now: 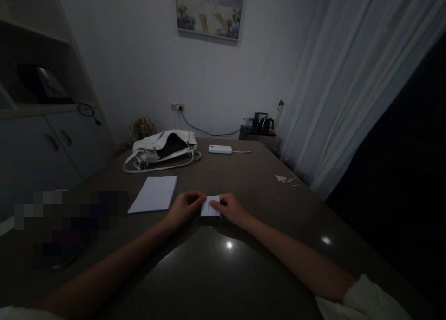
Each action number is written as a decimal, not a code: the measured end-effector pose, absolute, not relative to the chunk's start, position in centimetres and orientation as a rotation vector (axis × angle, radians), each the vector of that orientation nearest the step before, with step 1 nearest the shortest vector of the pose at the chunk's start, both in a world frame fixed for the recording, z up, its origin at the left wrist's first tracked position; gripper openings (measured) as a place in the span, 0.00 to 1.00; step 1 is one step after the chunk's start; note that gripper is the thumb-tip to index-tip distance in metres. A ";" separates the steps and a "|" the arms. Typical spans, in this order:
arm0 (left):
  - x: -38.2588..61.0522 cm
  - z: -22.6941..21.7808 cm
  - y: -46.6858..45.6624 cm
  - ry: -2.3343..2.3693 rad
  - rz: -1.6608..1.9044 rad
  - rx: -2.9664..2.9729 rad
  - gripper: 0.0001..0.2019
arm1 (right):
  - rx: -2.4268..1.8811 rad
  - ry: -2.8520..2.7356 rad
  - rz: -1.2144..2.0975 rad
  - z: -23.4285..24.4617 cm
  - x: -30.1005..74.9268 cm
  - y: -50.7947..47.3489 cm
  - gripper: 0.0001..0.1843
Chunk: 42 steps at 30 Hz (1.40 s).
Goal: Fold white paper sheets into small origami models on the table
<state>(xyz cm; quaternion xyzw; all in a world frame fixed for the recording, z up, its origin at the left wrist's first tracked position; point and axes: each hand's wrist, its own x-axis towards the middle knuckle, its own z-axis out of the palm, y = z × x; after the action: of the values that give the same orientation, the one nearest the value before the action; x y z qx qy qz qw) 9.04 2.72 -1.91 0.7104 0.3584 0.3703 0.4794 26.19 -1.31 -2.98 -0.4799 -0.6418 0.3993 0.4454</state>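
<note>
Evidently both hands pinned 1 small folded paper flat on the table so its crease stayed put: the left hand closed narrow on its left edge, the right hand pinching its right edge. Left of that paper lay 1 stack of white sheets; beyond it sat 1 white handbag and 1 white power bank.

Setting: a dim domestic room, likely a dining or living area. Indicators: dark table, white handbag, framed floral picture, sheer curtain, built-in cabinets, kettle on side stand.
</note>
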 end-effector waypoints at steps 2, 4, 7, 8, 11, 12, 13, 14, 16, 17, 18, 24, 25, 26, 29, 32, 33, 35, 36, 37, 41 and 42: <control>9.0 -1.8 2.6 0.891 0.952 1.734 0.16 | -1.177 -1.553 1.001 -2.8 26.1 -1.3 0.18; 8.9 -1.7 2.6 0.936 1.024 1.699 0.16 | -1.156 -1.556 1.026 -2.7 26.0 -1.4 0.19; 8.7 -1.6 2.7 1.012 1.086 1.664 0.18 | -1.140 -1.587 1.024 -2.5 25.9 -1.4 0.19; 8.7 -1.6 2.7 1.019 1.093 1.670 0.18 | -1.143 -1.583 1.003 -2.5 25.9 -1.4 0.19; 8.7 -1.6 2.8 1.002 1.093 1.705 0.19 | -1.159 -1.557 0.939 -2.8 26.0 -1.2 0.19; 8.7 -1.6 2.8 0.998 1.092 1.710 0.19 | -1.162 -1.554 0.924 -2.8 26.0 -1.2 0.19; 8.7 -1.6 2.8 0.995 1.090 1.712 0.19 | -1.164 -1.557 0.915 -2.9 26.0 -1.2 0.19; 8.8 -1.6 2.8 0.994 1.088 1.711 0.18 | -1.163 -1.562 0.909 -2.9 26.1 -1.1 0.19; 8.8 -1.6 2.7 0.989 1.088 1.705 0.18 | -1.150 -1.567 0.915 -3.0 26.1 -1.1 0.19; 8.8 -1.6 2.7 0.984 1.092 1.697 0.18 | -1.140 -1.562 0.929 -2.9 26.1 -1.1 0.19; 8.8 -1.6 2.7 0.977 1.098 1.689 0.18 | -1.128 -1.548 0.947 -2.9 26.1 -1.1 0.19; 8.8 -1.6 2.6 0.910 1.099 1.648 0.17 | -1.099 -1.523 1.072 -2.7 26.1 -1.3 0.18; 8.8 -1.6 2.6 0.902 1.093 1.644 0.17 | -1.096 -1.553 1.087 -2.6 26.1 -1.3 0.18; 8.8 -1.6 2.6 0.897 1.088 1.643 0.17 | -1.095 -1.579 1.094 -2.6 26.1 -1.3 0.18; 8.8 -1.6 2.5 0.883 1.081 1.631 0.16 | -1.123 -1.610 1.071 -2.6 26.1 -1.4 0.15; 8.9 -1.9 2.7 0.862 1.063 1.624 0.16 | -1.182 -1.575 1.031 -2.6 26.1 -1.5 0.11; 9.0 -2.1 2.8 0.859 1.056 1.628 0.16 | -1.198 -1.553 1.024 -2.7 26.1 -1.4 0.10; 9.1 -2.3 3.0 0.850 1.038 1.642 0.16 | -1.214 -1.505 1.019 -2.8 26.1 -1.4 0.09; 9.1 -2.4 3.0 0.845 1.031 1.648 0.16 | -1.214 -1.486 1.021 -2.8 26.1 -1.3 0.08; 9.1 -2.4 3.1 0.840 1.028 1.650 0.16 | -1.211 -1.472 1.023 -2.8 26.1 -1.3 0.09; 9.0 -2.1 2.9 0.859 1.043 1.603 0.16 | -1.159 -1.473 1.037 -2.7 26.0 -1.2 0.14; 9.0 -2.0 2.9 0.863 1.047 1.576 0.16 | -1.134 -1.484 1.043 -2.7 26.0 -1.2 0.16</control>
<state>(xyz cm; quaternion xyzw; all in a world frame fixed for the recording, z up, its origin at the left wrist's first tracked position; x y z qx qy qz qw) 9.00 2.88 -2.03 0.6535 0.3579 0.4340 0.5065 25.96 -1.24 -2.72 -0.4649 -0.6083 0.4277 0.4806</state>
